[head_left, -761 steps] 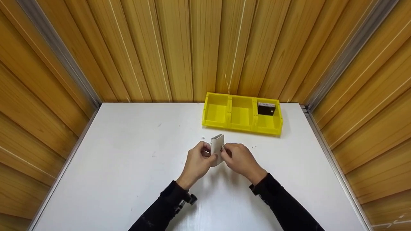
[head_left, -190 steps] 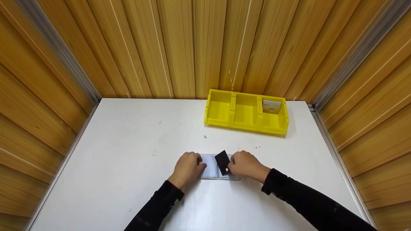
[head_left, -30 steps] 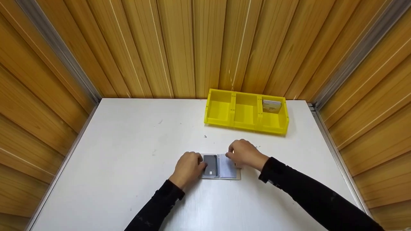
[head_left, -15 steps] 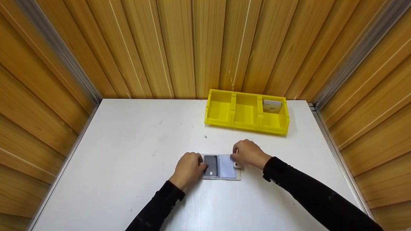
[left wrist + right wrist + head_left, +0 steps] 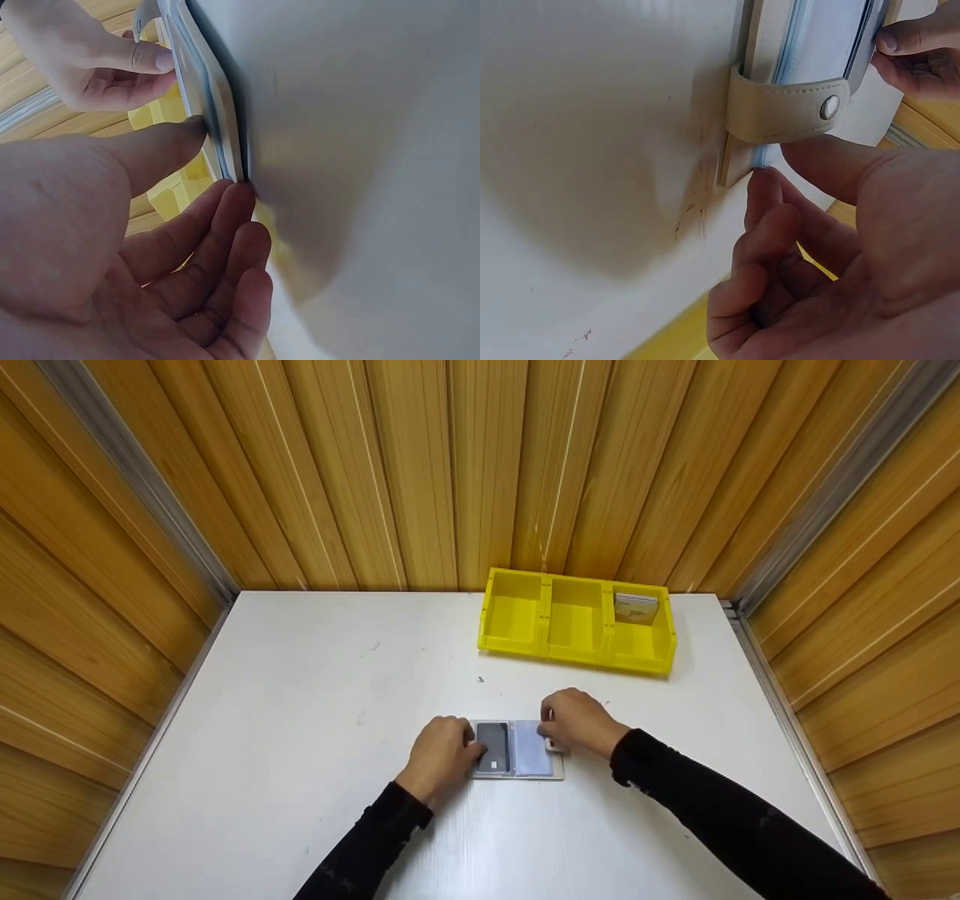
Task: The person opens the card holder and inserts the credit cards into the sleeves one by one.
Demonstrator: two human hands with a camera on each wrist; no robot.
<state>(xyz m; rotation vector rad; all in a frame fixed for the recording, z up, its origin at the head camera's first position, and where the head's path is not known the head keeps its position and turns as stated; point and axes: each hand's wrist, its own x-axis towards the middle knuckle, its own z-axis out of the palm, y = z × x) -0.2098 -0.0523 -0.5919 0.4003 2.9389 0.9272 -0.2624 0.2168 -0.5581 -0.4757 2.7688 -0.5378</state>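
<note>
The open card holder lies on the bench between my hands, its longer side running left to right. My left hand pinches its left edge, beside the dark card; my right hand, nearer the clear sleeves, pinches their far right corner by the snap strap.

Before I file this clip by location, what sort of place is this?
Probably a small work booth rather than a lived-in room: a white table enclosed on three visible sides by wood-look panels, grey corner rails, and a yellow three-compartment bin near the table's back edge.
</note>
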